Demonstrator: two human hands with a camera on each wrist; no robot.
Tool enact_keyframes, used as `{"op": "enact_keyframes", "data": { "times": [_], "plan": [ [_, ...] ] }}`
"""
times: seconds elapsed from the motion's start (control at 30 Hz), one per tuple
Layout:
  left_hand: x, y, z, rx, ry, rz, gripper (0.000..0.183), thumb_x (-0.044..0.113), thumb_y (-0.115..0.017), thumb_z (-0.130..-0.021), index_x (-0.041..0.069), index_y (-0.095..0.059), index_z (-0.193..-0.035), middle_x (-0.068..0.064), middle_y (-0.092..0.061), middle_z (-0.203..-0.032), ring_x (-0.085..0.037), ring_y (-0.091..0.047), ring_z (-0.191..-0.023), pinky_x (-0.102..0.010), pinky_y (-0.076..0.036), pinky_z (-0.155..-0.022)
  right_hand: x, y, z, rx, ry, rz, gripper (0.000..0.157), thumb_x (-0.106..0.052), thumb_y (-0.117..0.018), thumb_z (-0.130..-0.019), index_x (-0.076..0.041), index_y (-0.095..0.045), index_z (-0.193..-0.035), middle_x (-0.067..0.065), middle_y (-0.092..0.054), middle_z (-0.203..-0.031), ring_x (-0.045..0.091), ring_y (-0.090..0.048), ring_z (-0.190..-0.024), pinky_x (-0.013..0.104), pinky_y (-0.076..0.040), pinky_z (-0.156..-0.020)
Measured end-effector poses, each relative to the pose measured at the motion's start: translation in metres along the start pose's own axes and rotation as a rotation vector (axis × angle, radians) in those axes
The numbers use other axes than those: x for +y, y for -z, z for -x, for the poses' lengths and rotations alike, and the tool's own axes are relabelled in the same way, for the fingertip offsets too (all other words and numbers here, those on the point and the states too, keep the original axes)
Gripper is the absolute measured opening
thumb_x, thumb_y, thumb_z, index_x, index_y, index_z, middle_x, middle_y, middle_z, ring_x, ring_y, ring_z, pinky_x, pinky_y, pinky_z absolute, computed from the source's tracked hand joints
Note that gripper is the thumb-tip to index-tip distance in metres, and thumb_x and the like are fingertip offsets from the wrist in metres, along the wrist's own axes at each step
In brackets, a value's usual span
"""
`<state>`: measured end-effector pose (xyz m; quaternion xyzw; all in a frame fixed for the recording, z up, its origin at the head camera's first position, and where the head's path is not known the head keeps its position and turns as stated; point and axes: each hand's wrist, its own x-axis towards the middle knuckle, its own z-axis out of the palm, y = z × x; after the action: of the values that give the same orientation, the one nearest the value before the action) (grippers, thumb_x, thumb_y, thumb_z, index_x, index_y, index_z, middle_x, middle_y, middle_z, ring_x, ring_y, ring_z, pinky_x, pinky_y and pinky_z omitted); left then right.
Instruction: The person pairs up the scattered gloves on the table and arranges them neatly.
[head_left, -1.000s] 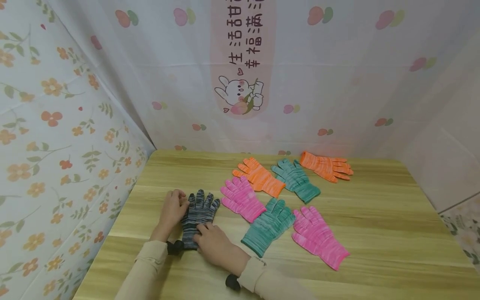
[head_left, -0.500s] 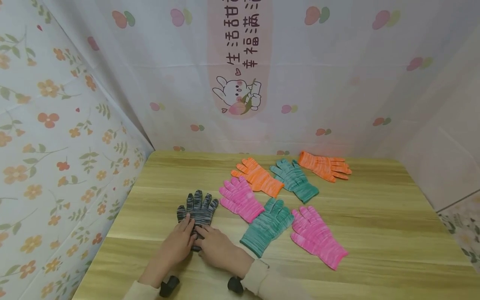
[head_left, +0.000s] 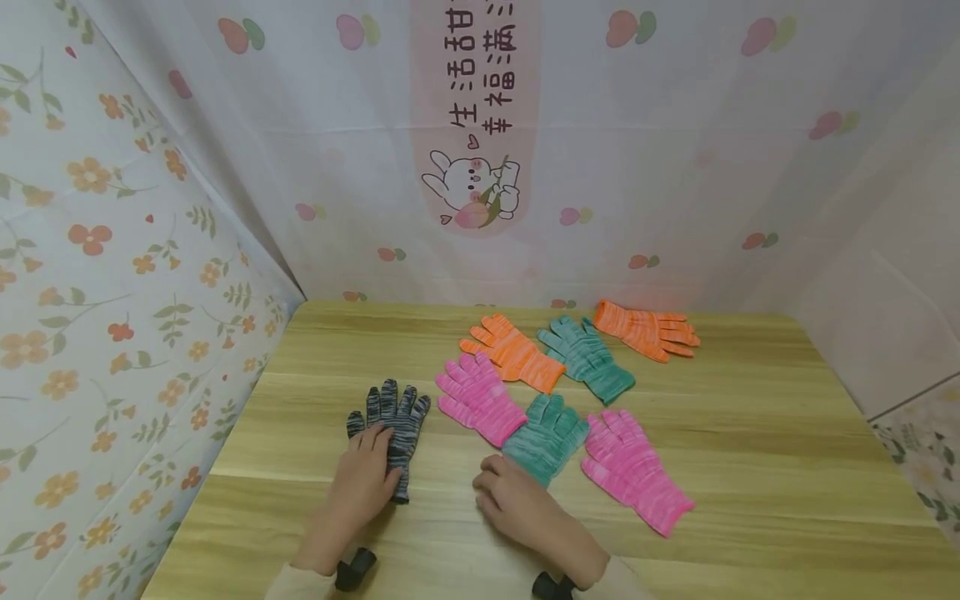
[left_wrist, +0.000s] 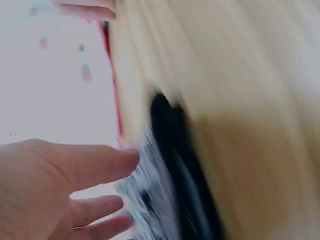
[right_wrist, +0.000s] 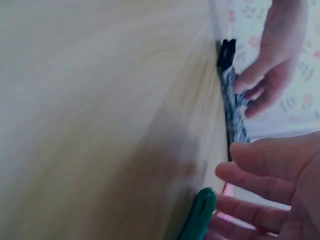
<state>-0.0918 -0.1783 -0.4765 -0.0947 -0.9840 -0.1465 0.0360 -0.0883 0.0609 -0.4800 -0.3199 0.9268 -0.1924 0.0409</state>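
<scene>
One black-and-grey streaked knitted glove (head_left: 407,429) lay flat on the left part of the yellowish wood-grained worktop (head_left: 750,408), its fingers fanned toward the back and its cuff toward the person. The left hand (head_left: 363,471) rested over its thumb side and palm. That grip was relaxed, fingers extended and pinching nothing; such flat contact seemed suited to steadying the fabric rather than lifting it.

The right hand (head_left: 517,504) was at the near end of a green marled knitted glove (head_left: 547,437), hiding part of its cuff from the head view. Its grip was slack, the fingers loosely bent; the right wrist view showed them close beside the green edge, though whether they touched it could not be told.

Around that glove, a pink marled knitted glove (head_left: 480,400) met its upper left edge, and a second pink glove (head_left: 637,475) lay against its right side. Farther back were an orange knitted glove (head_left: 516,354), a second green glove (head_left: 588,358) and a second orange glove (head_left: 648,329). Their differing angles suggested casual placing, while the dark glove's separate spot probably gave the hands room to flatten it.

Behind the worktop hung a white cloth printed with a rabbit (head_left: 472,179).
</scene>
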Motion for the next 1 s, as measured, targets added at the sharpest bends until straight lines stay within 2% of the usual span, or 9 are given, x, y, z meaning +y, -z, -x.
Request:
{"op": "enact_keyframes", "data": {
  "times": [0.1,0.23,0.33,0.5,0.63,0.73,0.83,0.9,1.0],
  "plan": [
    [0.023,-0.001,-0.006,0.009,-0.053,0.072,0.048,0.015,-0.067,-0.082,-0.006,-0.053,-0.123,-0.022,-0.05,-0.131,-0.039,-0.046,-0.121,-0.051,-0.04,-0.099,0.01,0.002,0.014,0.018,-0.006,-0.056,0.019,-0.018,-0.06,-0.089,-0.007,-0.068,-0.102,0.008,-0.058,-0.113,0.021,-0.055,-0.107,0.036,-0.047,-0.092],
    [0.058,-0.01,-0.015,-0.082,-0.185,0.132,0.04,0.015,-0.062,-0.086,-0.001,-0.056,-0.123,-0.018,-0.051,-0.132,-0.032,-0.047,-0.123,-0.044,-0.039,-0.103,0.018,0.007,0.026,0.046,-0.029,-0.107,0.019,-0.016,-0.062,-0.087,-0.006,-0.067,-0.103,0.011,-0.058,-0.115,0.025,-0.055,-0.109,0.04,-0.047,-0.092],
    [0.081,-0.022,-0.023,-0.148,-0.273,0.106,0.042,0.018,-0.058,-0.09,0.002,-0.052,-0.128,-0.017,-0.048,-0.136,-0.03,-0.045,-0.127,-0.041,-0.039,-0.104,0.021,0.011,0.031,0.079,-0.054,-0.125,0.019,-0.014,-0.063,-0.086,-0.004,-0.067,-0.102,0.013,-0.058,-0.114,0.028,-0.055,-0.109,0.043,-0.047,-0.092],
    [0.104,-0.041,-0.03,-0.152,-0.32,-0.043,0.047,0.026,-0.055,-0.092,0.006,-0.048,-0.134,-0.014,-0.048,-0.136,-0.029,-0.044,-0.127,-0.037,-0.038,-0.105,0.027,0.016,0.038,0.115,-0.092,-0.168,0.018,-0.01,-0.064,-0.085,-0.002,-0.066,-0.101,0.016,-0.058,-0.114,0.031,-0.054,-0.11,0.046,-0.046,-0.091],
    [0.107,-0.043,-0.03,-0.123,-0.318,-0.131,0.043,0.028,-0.056,-0.091,0.009,-0.054,-0.129,-0.011,-0.053,-0.13,-0.026,-0.048,-0.123,-0.034,-0.039,-0.103,0.035,0.017,0.044,0.146,-0.159,-0.206,0.016,-0.009,-0.064,-0.085,-0.003,-0.066,-0.1,0.015,-0.058,-0.115,0.033,-0.053,-0.112,0.048,-0.045,-0.092],
    [0.103,-0.04,-0.028,-0.104,-0.31,-0.088,0.034,0.025,-0.058,-0.09,0.009,-0.06,-0.12,-0.008,-0.057,-0.121,-0.023,-0.052,-0.116,-0.033,-0.043,-0.099,0.043,0.017,0.047,0.172,-0.222,-0.224,0.015,-0.009,-0.064,-0.085,-0.005,-0.067,-0.099,0.015,-0.058,-0.117,0.033,-0.052,-0.114,0.047,-0.045,-0.093],
    [0.097,-0.038,-0.024,-0.092,-0.31,-0.033,0.02,0.023,-0.059,-0.089,0.009,-0.063,-0.102,-0.004,-0.058,-0.104,-0.019,-0.055,-0.099,-0.03,-0.048,-0.087,0.051,0.019,0.047,0.184,-0.278,-0.251,0.014,-0.009,-0.064,-0.086,-0.007,-0.067,-0.099,0.015,-0.058,-0.118,0.033,-0.051,-0.116,0.046,-0.045,-0.094],
    [0.091,-0.036,-0.021,-0.097,-0.313,-0.014,0.012,0.023,-0.06,-0.088,0.011,-0.061,-0.089,0.0,-0.053,-0.092,-0.015,-0.052,-0.087,-0.027,-0.047,-0.077,0.054,0.021,0.047,0.181,-0.307,-0.266,0.013,-0.01,-0.063,-0.086,-0.008,-0.067,-0.099,0.014,-0.057,-0.119,0.033,-0.05,-0.117,0.047,-0.044,-0.095],
    [0.083,-0.035,-0.016,-0.113,-0.305,0.006,0.015,0.022,-0.061,-0.088,0.015,-0.052,-0.077,0.004,-0.043,-0.082,-0.013,-0.045,-0.079,-0.025,-0.042,-0.07,0.056,0.023,0.046,0.169,-0.331,-0.283,0.014,-0.011,-0.063,-0.087,-0.008,-0.067,-0.1,0.014,-0.057,-0.121,0.034,-0.048,-0.118,0.048,-0.043,-0.096]
  ]
}}
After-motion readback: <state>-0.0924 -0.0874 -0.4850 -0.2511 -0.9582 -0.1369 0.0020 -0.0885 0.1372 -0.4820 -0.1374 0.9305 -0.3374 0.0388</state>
